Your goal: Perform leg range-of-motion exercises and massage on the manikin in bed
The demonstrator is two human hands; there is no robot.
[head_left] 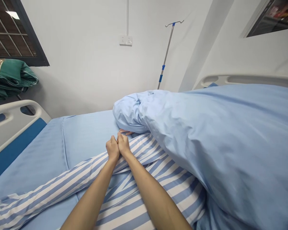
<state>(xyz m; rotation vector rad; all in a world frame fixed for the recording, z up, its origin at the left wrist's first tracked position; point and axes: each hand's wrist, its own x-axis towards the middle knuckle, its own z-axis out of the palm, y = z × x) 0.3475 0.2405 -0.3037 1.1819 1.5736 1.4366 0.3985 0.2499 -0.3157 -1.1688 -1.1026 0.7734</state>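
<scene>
A blue-and-white striped garment point(62, 188) is spread over the bed, with one long narrow part, sleeve-like, reaching to the lower left. My left hand point(112, 149) and my right hand point(123, 143) are side by side and touching, both closed on the upper edge of this narrow part. The exact folds between my fingers are hidden. Just beyond my right hand, another person's fingers point(127, 132) show from under a bunched light-blue quilt point(182, 118). The quilt covers the right part of the garment.
Under everything lies a light-blue bed sheet point(86, 131). Bed end boards stand at left point(38, 110) and at the far right point(230, 78). An IV pole point(167, 51) rises behind the quilt. A folded green cloth bundle point(14, 75) sits by the window; a wall socket point(125, 40) is above.
</scene>
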